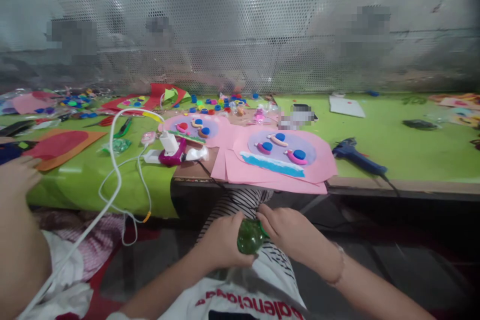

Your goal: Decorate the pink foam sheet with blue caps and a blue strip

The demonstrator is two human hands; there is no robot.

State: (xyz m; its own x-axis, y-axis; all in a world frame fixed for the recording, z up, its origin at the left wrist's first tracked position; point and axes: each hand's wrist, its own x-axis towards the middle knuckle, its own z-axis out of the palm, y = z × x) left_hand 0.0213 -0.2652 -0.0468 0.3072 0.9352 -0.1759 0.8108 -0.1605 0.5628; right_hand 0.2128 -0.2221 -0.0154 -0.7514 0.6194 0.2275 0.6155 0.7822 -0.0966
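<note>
In my lap, below the table edge, my left hand [227, 242] is wrapped around a green see-through plastic bottle [248, 237]. The fingers of my right hand [287, 230] are closed at the bottle's right end, where a brighter green rim or cap shows. How far the right fingertips reach around it is partly hidden. On the table just ahead, pink paper cards [277, 155] bear snail shapes made with blue bottle caps, above a blue and white strip.
A blue glue gun [358, 157] lies to the right, its cord hanging over the edge. A purple power adapter [172, 152] with white cables [119, 175] sits left of centre. Coloured caps [210, 105] are scattered behind. Another person's arm [18, 210] is at the left.
</note>
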